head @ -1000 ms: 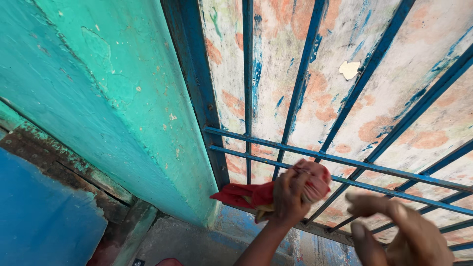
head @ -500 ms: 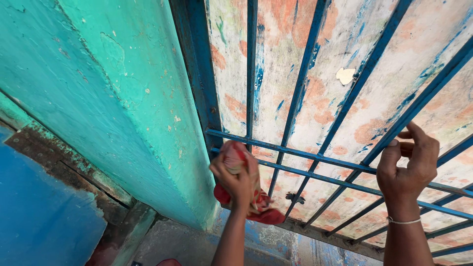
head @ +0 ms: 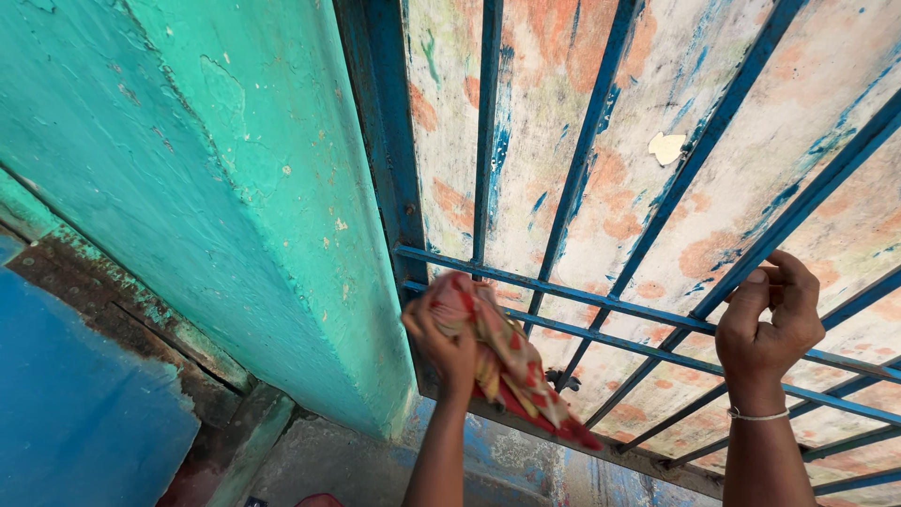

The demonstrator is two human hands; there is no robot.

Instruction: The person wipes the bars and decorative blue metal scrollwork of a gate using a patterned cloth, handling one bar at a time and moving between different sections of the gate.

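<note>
My left hand (head: 441,338) grips a red and cream patterned cloth (head: 511,361) and presses it against the lower cross bars of a blue metal grille (head: 582,131), close to the grille's left frame. The loose end of the cloth hangs down to the right. My right hand (head: 771,324) is closed around one slanting blue bar of the same grille, with a thin bracelet on its wrist.
Behind the bars is a worn panel (head: 751,150) with faded orange and blue paint and a small pale patch (head: 664,146). A turquoise wall (head: 206,188) stands to the left, and a blue surface with a rusty edge (head: 84,404) lies at the lower left.
My left hand moved left along the cross bars with the cloth, which now trails to the right. My right hand rose and closed on a bar and stays there.
</note>
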